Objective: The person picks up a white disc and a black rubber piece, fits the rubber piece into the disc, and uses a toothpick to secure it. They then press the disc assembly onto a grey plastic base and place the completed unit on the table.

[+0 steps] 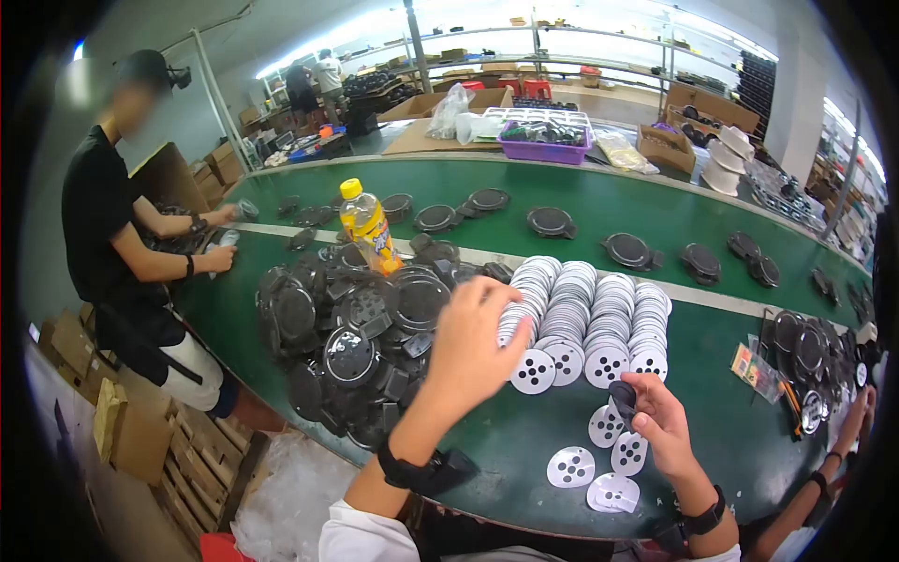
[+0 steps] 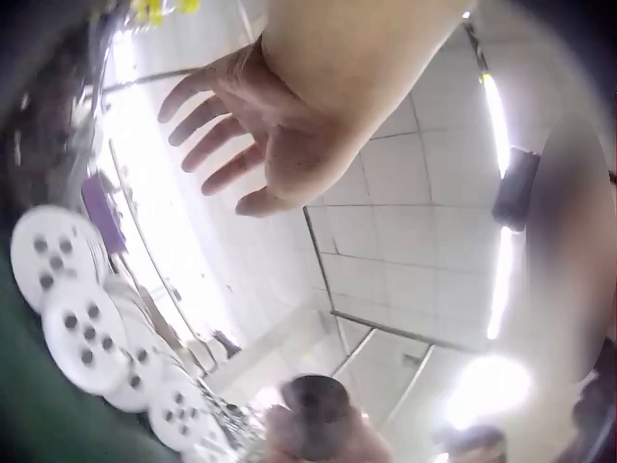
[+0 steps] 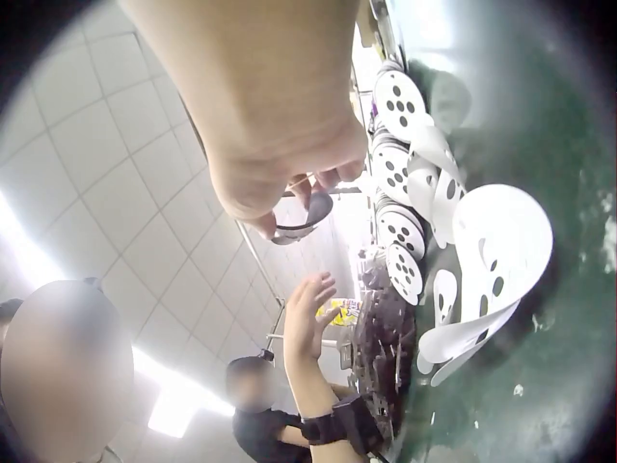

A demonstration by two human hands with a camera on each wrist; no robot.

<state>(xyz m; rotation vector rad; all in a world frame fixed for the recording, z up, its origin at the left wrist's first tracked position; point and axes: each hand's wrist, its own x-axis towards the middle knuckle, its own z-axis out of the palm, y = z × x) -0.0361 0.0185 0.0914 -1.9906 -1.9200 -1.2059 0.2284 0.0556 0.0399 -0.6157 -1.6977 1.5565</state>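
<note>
The left hand [image 1: 473,342] is held above the left end of the rows of white discs [image 1: 567,323], fingers spread; in the left wrist view the hand [image 2: 260,130] holds nothing. Between thumb and fingers the right hand [image 1: 663,426] pinches a small dark round part [image 1: 623,398], which the right wrist view shows as a dark curved piece [image 3: 313,210] at the fingertips of the right hand [image 3: 289,183]. Several loose white discs with black holes [image 1: 571,466] lie on the green table near the front edge, below the right hand.
A heap of dark round parts [image 1: 351,356] lies left of the discs, a yellow-capped bottle [image 1: 370,229] behind it. More dark parts [image 1: 551,222] are spread along the far green strip. Another heap [image 1: 810,351] lies at the right. A person [image 1: 126,225] stands at the left.
</note>
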